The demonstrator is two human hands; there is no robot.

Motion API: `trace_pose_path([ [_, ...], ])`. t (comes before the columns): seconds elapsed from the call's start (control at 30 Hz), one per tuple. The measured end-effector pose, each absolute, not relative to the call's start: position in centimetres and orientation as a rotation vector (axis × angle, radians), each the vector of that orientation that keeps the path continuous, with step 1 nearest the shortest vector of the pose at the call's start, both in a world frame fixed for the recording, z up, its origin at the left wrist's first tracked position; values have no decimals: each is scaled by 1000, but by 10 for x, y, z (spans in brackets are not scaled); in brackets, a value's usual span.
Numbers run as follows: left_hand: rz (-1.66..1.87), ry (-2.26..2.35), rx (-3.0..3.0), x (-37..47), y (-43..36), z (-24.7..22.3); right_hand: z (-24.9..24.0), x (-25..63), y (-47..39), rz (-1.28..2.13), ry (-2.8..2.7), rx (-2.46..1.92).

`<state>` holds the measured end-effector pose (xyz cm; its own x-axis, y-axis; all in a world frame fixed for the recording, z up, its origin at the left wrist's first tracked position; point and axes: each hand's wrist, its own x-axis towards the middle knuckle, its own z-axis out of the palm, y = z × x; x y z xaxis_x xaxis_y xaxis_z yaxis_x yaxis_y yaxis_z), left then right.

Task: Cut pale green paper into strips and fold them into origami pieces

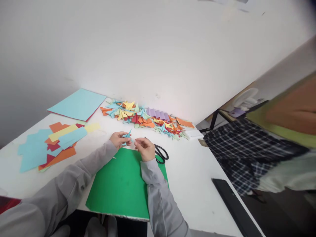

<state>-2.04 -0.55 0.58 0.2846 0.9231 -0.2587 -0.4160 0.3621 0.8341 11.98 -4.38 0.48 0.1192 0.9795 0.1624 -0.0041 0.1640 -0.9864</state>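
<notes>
Scissors (162, 154) partly behind right hand (145, 148), grip unclear | left hand (120, 140) pinches blue folded paper (127, 135) | paper pile (148, 123) beyond

And here we are in a paper-craft corner, home or workshop unclear: white table (190, 184), coloured sheets (33, 148), folded paper pieces (146, 122), scissors (161, 153).

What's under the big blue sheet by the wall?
A red layer peeks out along the right edge of the blue sheet. Anything else beneath is covered, so I can't tell how many sheets there are.
</notes>
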Motion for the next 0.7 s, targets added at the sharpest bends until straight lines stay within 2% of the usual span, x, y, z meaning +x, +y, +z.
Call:
trace_pose_path([
  [0.2, 1018, 777, 673, -18, -6, 6, 0, 115, -47, 849, -1400, -1177],
  [0.7, 956, 817, 711, -14, -6, -1, 0, 116, -43, 1093, -1173, -1223],
])
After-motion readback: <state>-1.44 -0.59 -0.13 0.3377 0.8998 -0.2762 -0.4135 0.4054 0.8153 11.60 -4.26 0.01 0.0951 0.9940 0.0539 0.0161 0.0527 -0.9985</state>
